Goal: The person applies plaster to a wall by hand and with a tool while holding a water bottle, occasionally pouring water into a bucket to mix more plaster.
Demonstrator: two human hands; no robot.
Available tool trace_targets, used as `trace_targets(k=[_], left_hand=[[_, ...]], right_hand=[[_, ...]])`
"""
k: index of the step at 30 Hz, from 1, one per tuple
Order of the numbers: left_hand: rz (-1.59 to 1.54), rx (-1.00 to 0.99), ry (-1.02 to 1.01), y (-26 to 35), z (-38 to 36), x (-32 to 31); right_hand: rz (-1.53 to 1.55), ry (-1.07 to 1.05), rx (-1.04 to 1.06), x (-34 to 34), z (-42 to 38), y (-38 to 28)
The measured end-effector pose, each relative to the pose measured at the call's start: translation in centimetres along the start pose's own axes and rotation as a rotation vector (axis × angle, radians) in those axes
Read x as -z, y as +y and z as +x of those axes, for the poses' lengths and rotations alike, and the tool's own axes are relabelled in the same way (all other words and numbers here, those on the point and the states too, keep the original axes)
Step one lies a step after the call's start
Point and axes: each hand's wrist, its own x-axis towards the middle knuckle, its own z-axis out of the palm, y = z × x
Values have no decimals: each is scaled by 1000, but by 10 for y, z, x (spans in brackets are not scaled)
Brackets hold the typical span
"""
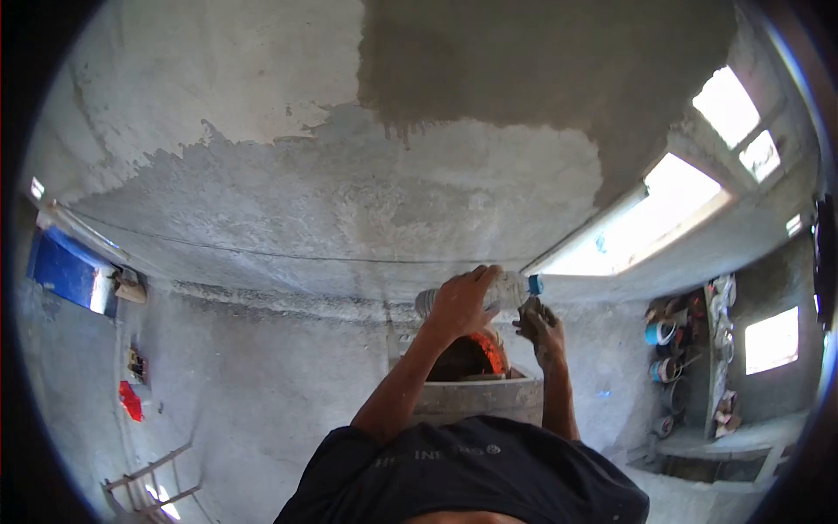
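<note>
My left hand (469, 304) is wrapped round a clear plastic bottle (511, 286), which lies almost level with its blue cap (535, 284) to the right. Just below the cap, my right hand (548, 334) is closed on a small grey-brown lump (528, 316), too smeared and dark to name its kind. Below both hands stands a bucket with a bright orange inner wall (494, 349); its contents look dark and are partly hidden by my left arm.
The bucket rests on a board-like platform (480, 400) before me. Ahead, the plastered wall has a dark wet patch (524, 70) above and a window opening (646, 214) at right. Several buckets (663, 371) stand far right; a ladder-like frame (153, 480) is lower left.
</note>
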Motion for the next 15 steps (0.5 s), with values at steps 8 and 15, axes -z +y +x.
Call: trace_targets(k=[8, 15], left_hand=[[315, -215, -140, 45, 27, 5], [282, -205, -68, 45, 49, -26]], right_hand=[[96, 109, 167, 18, -24, -32], [364, 147, 137, 49, -23, -14]])
